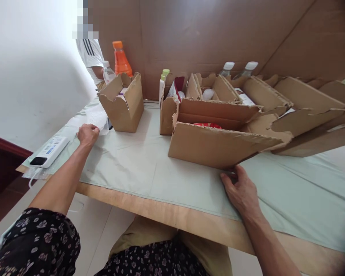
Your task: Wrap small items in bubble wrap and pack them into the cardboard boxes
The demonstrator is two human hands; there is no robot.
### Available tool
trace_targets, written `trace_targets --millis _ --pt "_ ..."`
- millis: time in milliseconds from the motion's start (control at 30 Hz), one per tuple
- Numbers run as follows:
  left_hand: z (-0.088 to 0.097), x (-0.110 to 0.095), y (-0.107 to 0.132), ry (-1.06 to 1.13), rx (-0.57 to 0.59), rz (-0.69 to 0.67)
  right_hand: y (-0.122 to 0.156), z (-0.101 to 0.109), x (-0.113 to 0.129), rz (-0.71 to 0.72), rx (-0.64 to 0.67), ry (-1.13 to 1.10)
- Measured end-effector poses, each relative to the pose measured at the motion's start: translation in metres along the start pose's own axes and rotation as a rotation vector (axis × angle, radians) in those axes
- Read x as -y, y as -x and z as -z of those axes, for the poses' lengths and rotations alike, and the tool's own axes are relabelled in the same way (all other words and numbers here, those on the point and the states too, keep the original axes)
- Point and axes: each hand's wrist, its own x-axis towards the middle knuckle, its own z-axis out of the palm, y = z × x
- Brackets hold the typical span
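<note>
At the table's left, my left hand [87, 134] is closed, its fingers pinching a crumpled translucent sheet that looks like bubble wrap [99, 117]. The sheet lies beside a small cardboard box [125, 115] with items inside. My right hand [243, 189] rests on the cloth, thumb and forefinger apart, holding nothing. Its fingertips are at the lower front edge of a wide open cardboard box [207, 147]; whether they touch it is unclear. Something red [208, 125] shows inside that box.
More open cardboard boxes [310, 96] stand along the back and right. Behind them are an orange bottle [122, 61] and white-capped bottles [250, 69]. A white device with a cable [50, 151] lies at the left edge. A person [90, 55] is beyond the table.
</note>
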Motion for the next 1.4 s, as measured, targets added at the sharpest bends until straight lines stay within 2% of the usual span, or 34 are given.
trace_targets --millis 67,133,200,267,300,333,400,467,533,633,700,767,867,933,1033,1100,1167,1267,1333,1400 --pt "0.016 0.000 0.020 0.039 -0.067 -0.037 -0.001 0.003 0.002 -0.028 0.001 -0.020" --pt "0.032 0.000 0.053 0.135 -0.141 -0.125 0.003 0.011 0.008 -0.068 -0.044 -0.044" --pt "0.042 -0.003 0.100 0.306 -0.196 -0.266 0.014 0.020 0.016 -0.089 -0.161 -0.065" --pt "0.044 -0.012 0.153 0.435 -0.142 -0.363 0.033 0.026 0.027 -0.084 -0.270 -0.101" --pt "0.043 -0.018 0.178 0.526 -0.081 -0.394 0.045 0.027 0.033 -0.079 -0.270 -0.142" --pt "0.039 -0.027 0.202 0.624 0.001 -0.389 0.058 0.026 0.039 -0.079 -0.214 -0.202" --pt "0.031 -0.044 0.242 0.826 0.248 -0.308 0.083 0.018 0.051 -0.094 0.031 -0.378" --pt "0.026 -0.059 0.272 1.008 0.496 -0.207 0.101 0.008 0.064 -0.138 0.292 -0.579" --pt "0.024 -0.069 0.293 1.168 0.714 -0.126 0.110 0.001 0.076 -0.208 0.418 -0.767" --pt "0.024 -0.077 0.316 1.319 0.984 -0.051 0.112 0.000 0.091 -0.280 0.500 -0.997" --pt "0.022 -0.078 0.328 1.327 1.091 -0.038 0.112 0.001 0.098 -0.247 0.555 -1.094" --pt "0.018 -0.078 0.337 1.312 1.112 -0.044 0.115 0.001 0.100 -0.197 0.574 -1.135" --pt "0.014 -0.079 0.345 1.288 1.093 -0.079 0.126 -0.001 0.094 -0.237 0.494 -1.123" --pt "0.016 -0.080 0.346 1.180 1.124 -0.194 0.134 0.003 0.087 -0.279 0.418 -1.115" --pt "0.019 -0.084 0.348 0.913 1.191 -0.431 0.146 0.016 0.077 -0.268 0.348 -1.082" --pt "0.017 -0.087 0.352 0.834 1.152 -0.501 0.152 0.024 0.073 -0.291 0.340 -1.001" --pt "0.012 -0.091 0.357 0.834 1.051 -0.514 0.156 0.028 0.070 -0.355 0.345 -0.902" --pt "0.005 -0.097 0.365 0.831 0.965 -0.501 0.162 0.021 0.069 -0.431 0.344 -0.892" --pt "0.003 -0.100 0.368 0.853 0.954 -0.439 0.164 0.013 0.070 -0.431 0.362 -0.966" --pt "0.003 -0.102 0.364 0.934 0.945 -0.314 0.163 0.007 0.070 -0.413 0.380 -1.037"
